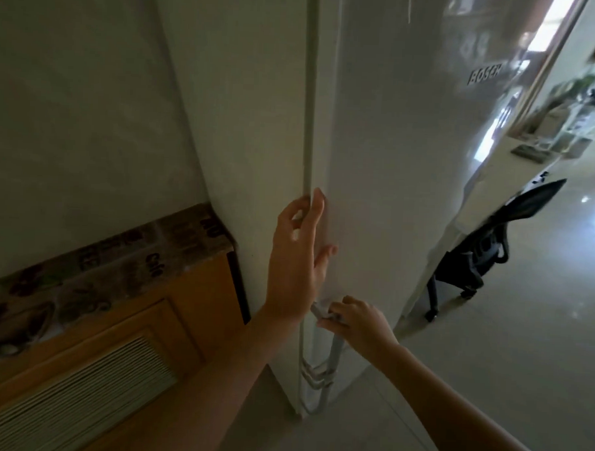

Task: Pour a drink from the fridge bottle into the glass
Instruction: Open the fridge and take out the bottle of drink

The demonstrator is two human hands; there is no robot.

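Right hand curls round the pale bar handle of the tall glossy white fridge, left hand flat on its edge; door likely seal-stiff, bottle and glass unseen.

The single head-worn camera looked forward and steeply down, close against the white fridge door, which filled the middle of its wide-angle frame. A wooden cabinet edged the left (verticals bowed by the lens), and an office chair showed well behind on the right.
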